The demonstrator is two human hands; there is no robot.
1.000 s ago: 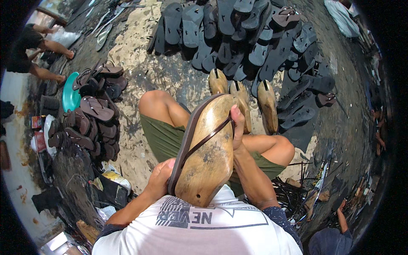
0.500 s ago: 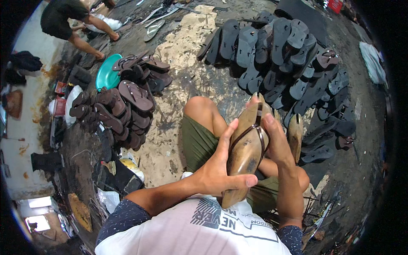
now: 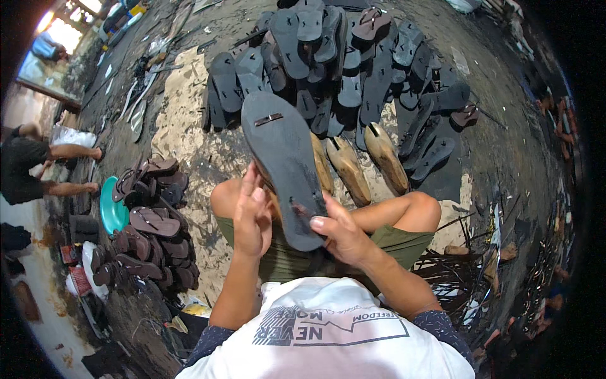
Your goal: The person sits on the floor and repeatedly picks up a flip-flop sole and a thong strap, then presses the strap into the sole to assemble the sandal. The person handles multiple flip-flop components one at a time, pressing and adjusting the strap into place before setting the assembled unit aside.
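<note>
A dark grey sandal sole (image 3: 278,151) is held up over my lap, its underside facing me, with a short strap end showing in the slot near the toe. Behind its left edge a bit of tan wood shows; the rest is hidden. My left hand (image 3: 252,218) supports that left edge, its fingers reaching behind. My right hand (image 3: 346,235) grips the heel end, thumb pressed on the sole. Beyond my crossed legs lie wooden shoe lasts: one in the middle (image 3: 348,170), one to the right (image 3: 386,159) and one partly behind the sole (image 3: 322,165).
A large heap of grey sandal soles (image 3: 315,76) lies ahead. To the left, brown strapped sandals (image 3: 154,224) pile beside a green basin (image 3: 113,208). Thin dark strips (image 3: 451,268) are scattered right of my knee. Another person (image 3: 31,164) stands bent over at far left.
The wooden last with a strap around it was upright in my hands; now a grey sole faces me there. My view has shifted right, and my right hand has moved to the heel end.
</note>
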